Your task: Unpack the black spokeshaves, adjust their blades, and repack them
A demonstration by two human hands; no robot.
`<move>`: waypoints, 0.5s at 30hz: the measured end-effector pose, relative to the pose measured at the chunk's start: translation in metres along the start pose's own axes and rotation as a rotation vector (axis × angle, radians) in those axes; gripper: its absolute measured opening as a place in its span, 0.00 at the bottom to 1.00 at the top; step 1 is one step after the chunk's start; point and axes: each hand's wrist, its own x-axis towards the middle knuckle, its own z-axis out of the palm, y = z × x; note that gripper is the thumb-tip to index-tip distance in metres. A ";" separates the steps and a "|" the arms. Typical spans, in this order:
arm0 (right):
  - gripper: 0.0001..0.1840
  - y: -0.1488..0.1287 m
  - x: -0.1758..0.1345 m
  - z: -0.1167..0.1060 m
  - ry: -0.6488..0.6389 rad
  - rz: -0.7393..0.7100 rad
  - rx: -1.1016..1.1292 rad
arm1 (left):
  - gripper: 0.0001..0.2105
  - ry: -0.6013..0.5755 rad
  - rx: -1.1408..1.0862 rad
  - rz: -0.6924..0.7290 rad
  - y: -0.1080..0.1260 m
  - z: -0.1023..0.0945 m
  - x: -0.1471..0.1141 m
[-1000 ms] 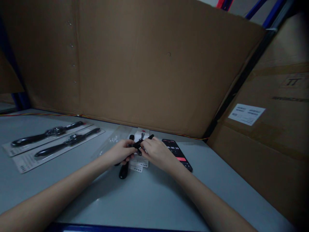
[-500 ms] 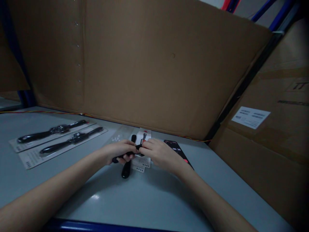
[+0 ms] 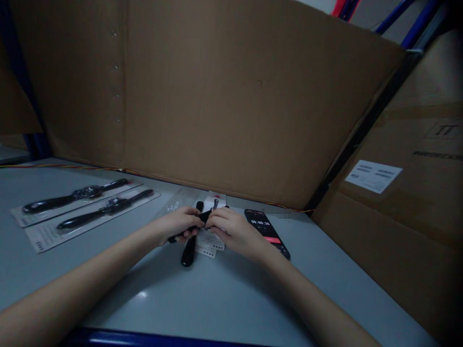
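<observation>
A black spokeshave [image 3: 205, 216] is held between my two hands above the table. My left hand [image 3: 180, 224] is closed around its left handle. The fingers of my right hand [image 3: 231, 226] are pinched together at its middle part and cover much of it; any small part between them cannot be made out. Beneath the hands lies a second black spokeshave [image 3: 188, 254], its rounded handle pointing toward me. Printed backing cards [image 3: 207, 251] lie under and beside it. Clear plastic packaging [image 3: 177, 200] rests just behind my left hand.
Two packaged spokeshaves [image 3: 104, 210] on white cards lie at the left. A phone [image 3: 265, 226] showing a timer lies right of my right hand. A cardboard panel [image 3: 217, 106] stands behind the table [image 3: 173, 299], and a cardboard box [image 3: 390, 226] at the right. A thin cable [image 3: 72, 167] runs along the back.
My right hand has shifted slightly and turned at the spokeshave's middle, uncovering more of the phone screen. The left hand keeps its grip, with the tool slightly tilted.
</observation>
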 end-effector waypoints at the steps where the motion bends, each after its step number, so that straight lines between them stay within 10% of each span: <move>1: 0.10 0.000 0.000 0.001 -0.016 -0.016 -0.035 | 0.09 0.002 -0.005 -0.001 -0.001 0.000 0.001; 7: 0.11 0.006 -0.001 -0.005 0.065 0.045 -0.043 | 0.08 0.016 -0.033 0.014 -0.002 -0.001 0.003; 15: 0.13 0.062 -0.021 -0.014 -0.067 0.657 0.211 | 0.09 0.104 -0.026 0.065 -0.002 -0.004 0.008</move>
